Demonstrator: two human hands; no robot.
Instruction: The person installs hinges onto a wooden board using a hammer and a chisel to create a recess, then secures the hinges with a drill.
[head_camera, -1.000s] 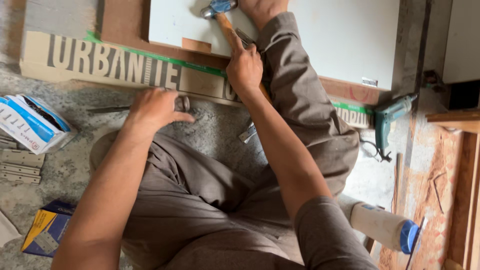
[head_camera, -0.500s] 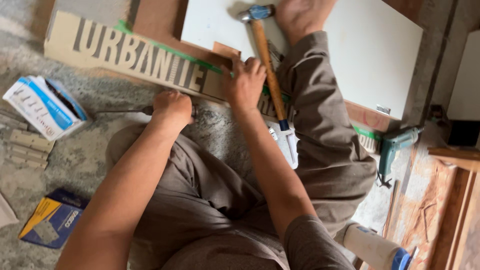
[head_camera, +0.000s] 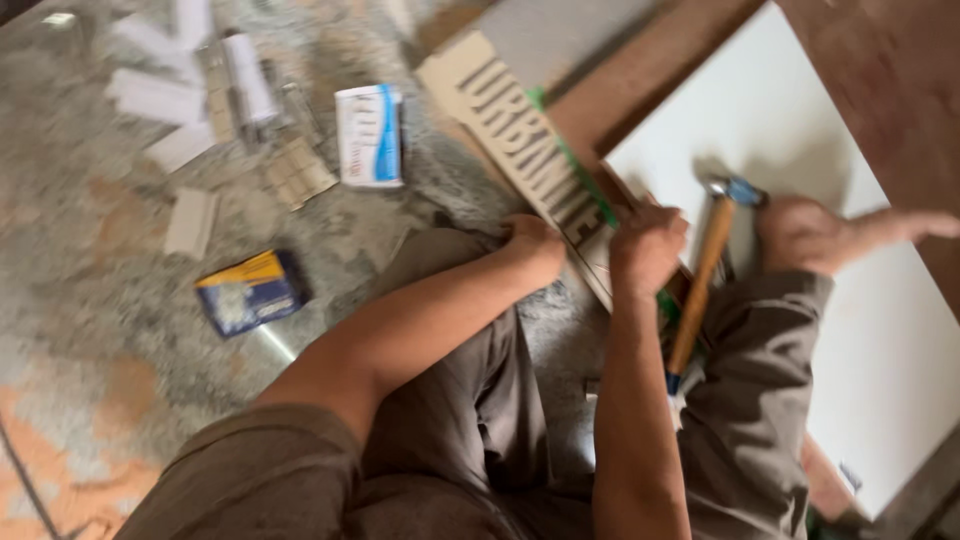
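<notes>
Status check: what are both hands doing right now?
Left hand resting fisted beside lettered cardboard strip. Right hand on strip edge. Hammer lying untouched alongside.

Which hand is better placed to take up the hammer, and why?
Probably the right hand: it sits curled right beside the wooden handle of the hammer. The left hand rests farther off, by the lettered board, and would have to cross over the right.
</notes>
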